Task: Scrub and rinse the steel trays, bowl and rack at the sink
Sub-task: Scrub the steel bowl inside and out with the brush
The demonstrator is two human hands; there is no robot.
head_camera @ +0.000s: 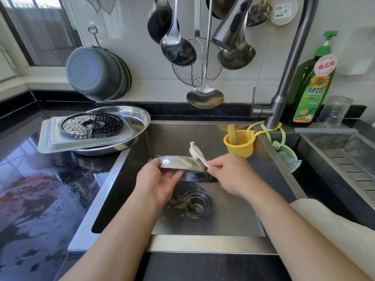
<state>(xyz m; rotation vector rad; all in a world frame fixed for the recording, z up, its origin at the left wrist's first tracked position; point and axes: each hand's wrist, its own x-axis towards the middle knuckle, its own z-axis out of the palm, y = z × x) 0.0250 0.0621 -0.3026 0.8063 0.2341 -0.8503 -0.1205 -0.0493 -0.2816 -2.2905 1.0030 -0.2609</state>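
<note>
A bowl (178,164) was held over the sink (233,222) in the left grip (160,181). A cloth (197,154) was pinched in the right grip (227,173), at the bowl's 3 o'clock side.

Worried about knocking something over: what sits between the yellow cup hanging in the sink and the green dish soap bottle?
The faucet's base, with the yellow cup's strap looped around it, stands before the soap bottle, in the head view.
</note>
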